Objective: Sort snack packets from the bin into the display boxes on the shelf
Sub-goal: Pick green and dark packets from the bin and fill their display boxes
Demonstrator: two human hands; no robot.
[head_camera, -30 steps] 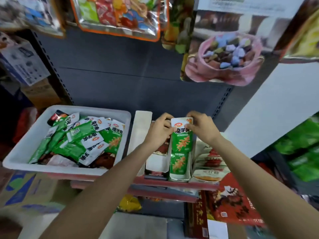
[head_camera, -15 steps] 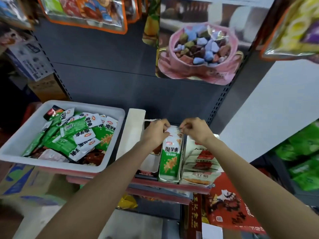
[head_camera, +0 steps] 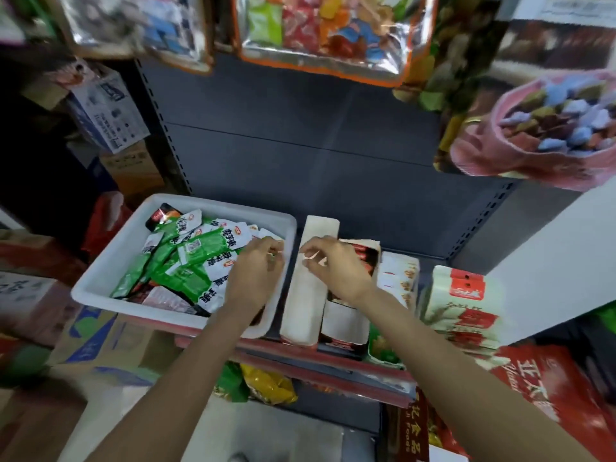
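Note:
The white bin (head_camera: 110, 278) stands at the left of the shelf with several green-and-white snack packets (head_camera: 200, 251) piled in it. My left hand (head_camera: 256, 275) is over the bin's right end, its bent fingers down on the packets and nothing lifted. My right hand (head_camera: 336, 265) hovers with loosely curled fingers, holding nothing, above the display boxes. Under it are a long white box flap (head_camera: 303, 295) and a box of dark red packets (head_camera: 365, 258). A further box (head_camera: 400, 278) holds white-and-red packets; the green packets' box shows only its front (head_camera: 383, 348).
Large white-and-red bags (head_camera: 463, 301) stand right of the boxes. Hanging sweet bags (head_camera: 320, 31) and a pink picture bag (head_camera: 540, 135) overhang the shelf. Cardboard cartons (head_camera: 106, 341) sit below the bin, and red packs (head_camera: 546, 378) lie at the lower right.
Both hands let go of the green packet set in its display box and moved left. My left hand is now in the bin; my right hand is above the white flap.

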